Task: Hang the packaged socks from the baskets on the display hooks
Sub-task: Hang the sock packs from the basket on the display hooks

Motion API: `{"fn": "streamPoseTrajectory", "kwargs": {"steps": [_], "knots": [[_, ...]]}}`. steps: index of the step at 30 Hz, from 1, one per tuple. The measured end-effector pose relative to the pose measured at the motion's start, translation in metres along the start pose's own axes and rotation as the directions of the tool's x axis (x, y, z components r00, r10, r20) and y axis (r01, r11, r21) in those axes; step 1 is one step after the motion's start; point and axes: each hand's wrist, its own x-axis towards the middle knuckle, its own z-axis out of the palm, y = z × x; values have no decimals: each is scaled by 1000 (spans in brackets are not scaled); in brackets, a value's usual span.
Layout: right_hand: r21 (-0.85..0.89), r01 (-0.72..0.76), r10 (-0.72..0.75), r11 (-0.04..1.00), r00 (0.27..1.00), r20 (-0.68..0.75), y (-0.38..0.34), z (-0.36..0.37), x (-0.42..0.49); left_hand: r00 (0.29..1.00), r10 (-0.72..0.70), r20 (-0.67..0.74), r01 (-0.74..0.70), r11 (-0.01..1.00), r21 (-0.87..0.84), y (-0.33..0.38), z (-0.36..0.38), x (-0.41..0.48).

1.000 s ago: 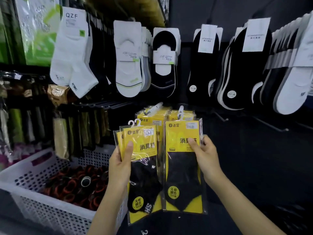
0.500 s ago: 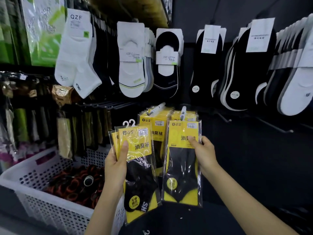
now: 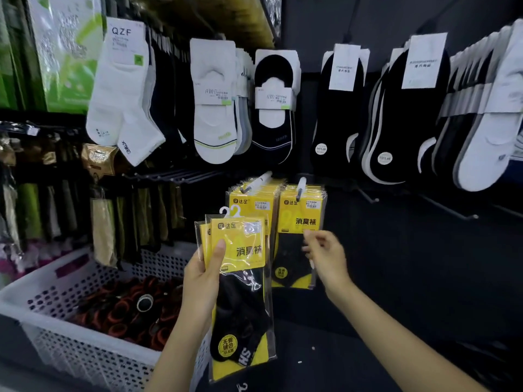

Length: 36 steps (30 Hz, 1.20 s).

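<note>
My left hand grips a small stack of yellow-and-black sock packs with white hanger loops, thumb on the front card. Behind it, two rows of the same packs hang on display hooks: the left row and the right row, whose front pack hangs free from its white-tipped hook. My right hand is just off that front pack's lower right, fingers loosely spread and holding nothing. The white perforated basket sits at lower left.
Loose white and black socks on cards hang along the upper wall. Bare hooks stick out at the right over a dark panel. The basket holds dark rolled items with red bands. Olive and gold packs hang at the left.
My right hand slid the pack it held up onto the right hook and let go, drawing back slightly. My left hand lifted its stack a little.
</note>
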Motion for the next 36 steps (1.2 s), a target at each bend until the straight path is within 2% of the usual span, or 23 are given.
{"fn": "streamPoseTrajectory", "kwargs": {"steps": [2, 4, 8, 11, 15, 17, 20, 24, 30, 36], "knots": [[82, -20, 3, 996, 978, 210, -10, 7, -25, 999, -23, 23, 24, 1000, -20, -1, 8, -3], [93, -22, -9, 995, 947, 320, -15, 13, -41, 998, -56, 34, 58, 997, -56, -3, 15, -6], [159, 3, -51, 987, 953, 299, -23, 10, -54, 990, -115, 78, 124, 985, -122, -6, 22, -9], [200, -4, -60, 980, 948, 311, -22, 4, -54, 992, -95, 81, 105, 987, -119, -6, 26, -10], [294, -51, -10, 955, 979, 202, -17, -6, -51, 996, -61, 63, 67, 994, -92, -5, 24, -8], [326, 16, -51, 945, 994, 100, -18, -12, -48, 999, -40, 36, 42, 996, -73, -3, 20, -6], [293, 118, -118, 949, 993, -17, -23, -18, -39, 999, -32, -8, 31, 996, -78, -2, 15, -5], [207, 142, -136, 968, 990, -43, -30, -14, -19, 993, -79, -93, 72, 995, -75, -5, 9, -1], [33, 106, -102, 994, 988, -119, -18, -1, 15, 991, -68, -115, 60, 996, -70, -5, 4, 2], [46, -27, 35, 999, 980, -197, -3, 3, 45, 991, -52, -126, 47, 998, -39, -7, 3, 3]]}}
